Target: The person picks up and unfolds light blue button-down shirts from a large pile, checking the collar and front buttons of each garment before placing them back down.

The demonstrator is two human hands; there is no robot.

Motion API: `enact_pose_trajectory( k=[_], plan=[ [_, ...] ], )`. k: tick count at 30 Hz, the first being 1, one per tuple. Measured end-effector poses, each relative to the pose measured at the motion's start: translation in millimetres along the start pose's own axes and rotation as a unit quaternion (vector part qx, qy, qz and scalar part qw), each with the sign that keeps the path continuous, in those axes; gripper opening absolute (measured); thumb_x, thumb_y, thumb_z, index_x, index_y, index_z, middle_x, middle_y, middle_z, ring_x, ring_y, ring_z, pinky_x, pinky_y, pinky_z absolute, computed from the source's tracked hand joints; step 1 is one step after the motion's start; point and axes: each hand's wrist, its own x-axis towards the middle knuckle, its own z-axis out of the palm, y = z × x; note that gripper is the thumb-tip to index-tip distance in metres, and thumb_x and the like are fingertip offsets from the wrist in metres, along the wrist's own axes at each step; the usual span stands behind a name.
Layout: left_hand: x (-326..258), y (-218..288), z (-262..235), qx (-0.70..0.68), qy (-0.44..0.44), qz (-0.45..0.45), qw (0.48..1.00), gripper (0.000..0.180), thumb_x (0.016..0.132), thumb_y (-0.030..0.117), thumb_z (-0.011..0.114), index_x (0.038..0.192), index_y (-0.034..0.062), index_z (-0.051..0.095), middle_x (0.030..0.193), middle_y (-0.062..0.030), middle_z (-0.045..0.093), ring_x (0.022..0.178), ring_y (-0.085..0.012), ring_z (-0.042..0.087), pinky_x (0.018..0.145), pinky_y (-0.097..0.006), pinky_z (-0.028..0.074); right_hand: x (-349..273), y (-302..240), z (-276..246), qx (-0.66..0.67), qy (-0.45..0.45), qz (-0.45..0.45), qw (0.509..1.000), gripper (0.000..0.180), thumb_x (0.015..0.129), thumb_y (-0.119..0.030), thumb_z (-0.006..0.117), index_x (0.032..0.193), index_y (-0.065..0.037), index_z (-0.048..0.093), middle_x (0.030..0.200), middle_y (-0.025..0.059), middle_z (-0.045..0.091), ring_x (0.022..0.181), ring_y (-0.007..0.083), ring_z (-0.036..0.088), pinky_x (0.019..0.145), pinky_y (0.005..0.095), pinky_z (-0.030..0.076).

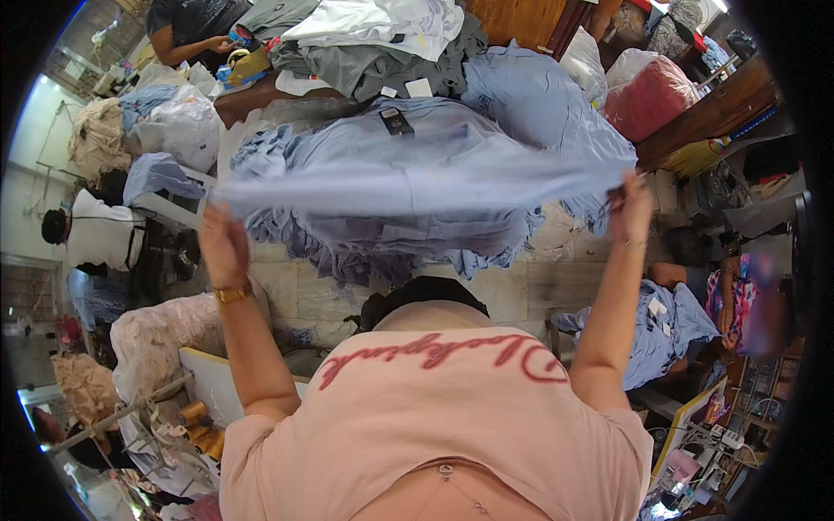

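A light blue garment [417,189], smeared by motion, is stretched wide in front of me, spanning from one hand to the other. Its left end is in my closed left hand [226,247]; a gold-coloured watch or bracelet is on that wrist. My right hand [632,208] grips the other end, with a thin bracelet on the wrist. Both arms reach forward, held far apart. Beneath and beyond the stretched cloth lies a heaped pile of light blue garments [408,236]. A black tag [396,122] rests on the pile's far part.
Grey garments [365,74] and white ones [373,26] are stacked at the back. Behind the right side bulges a blue cloth bundle [539,95], near a plastic bag of red cloth [643,94]. People sit at both sides; blue garments [660,334] lie at right.
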Motion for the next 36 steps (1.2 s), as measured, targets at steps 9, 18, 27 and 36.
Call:
enact_pose_trajectory(
  k=[9, 18, 27, 36],
  plan=[
    [39, 146, 92, -0.029, 0.028, 0.146, 0.988, 0.025, 0.087, 0.012, 0.050, 0.109, 0.0003, 0.051, 0.100, -0.0072, 0.057, 0.088, -0.0156, 0.055, 0.075, -0.027, 0.044, 39, -179, 73, -0.095, -0.024, -0.221, 0.970, 0.018, 0.082, -0.019, 0.059, 0.093, -0.005, 0.058, 0.062, -0.0048, 0.049, 0.044, 0.0049, 0.038, 0.039, 0.0188, 0.028],
    [205, 115, 73, 0.025, -0.086, 0.084, 0.992, 0.023, 0.081, 0.009, 0.058, 0.102, 0.0016, 0.054, 0.093, -0.0066, 0.059, 0.084, -0.0130, 0.055, 0.072, -0.022, 0.044, 167, -153, 98, -0.271, -0.045, -0.151, 0.950, 0.029, 0.078, -0.022, 0.062, 0.103, -0.011, 0.056, 0.068, -0.0047, 0.049, 0.047, 0.0049, 0.036, 0.042, 0.0208, 0.030],
    [154, 158, 63, 0.073, -0.064, 0.157, 0.983, 0.032, 0.082, 0.011, 0.055, 0.112, 0.0005, 0.050, 0.094, -0.0057, 0.057, 0.087, -0.0139, 0.054, 0.080, -0.026, 0.042, 111, -158, 113, -0.311, -0.023, -0.202, 0.929, 0.019, 0.081, -0.028, 0.059, 0.087, -0.010, 0.062, 0.063, -0.0078, 0.048, 0.046, 0.0020, 0.033, 0.041, 0.0192, 0.024],
    [13, -45, -82, 0.051, -0.030, -0.126, 0.990, 0.018, 0.078, 0.004, 0.057, 0.096, 0.0050, 0.053, 0.081, 0.0024, 0.054, 0.073, -0.0075, 0.051, 0.069, -0.019, 0.041, -9, 86, 6, -0.351, 0.036, -0.025, 0.935, 0.013, 0.084, -0.013, 0.056, 0.088, -0.002, 0.062, 0.066, -0.0044, 0.050, 0.051, 0.0042, 0.035, 0.046, 0.0193, 0.029]
  ],
)
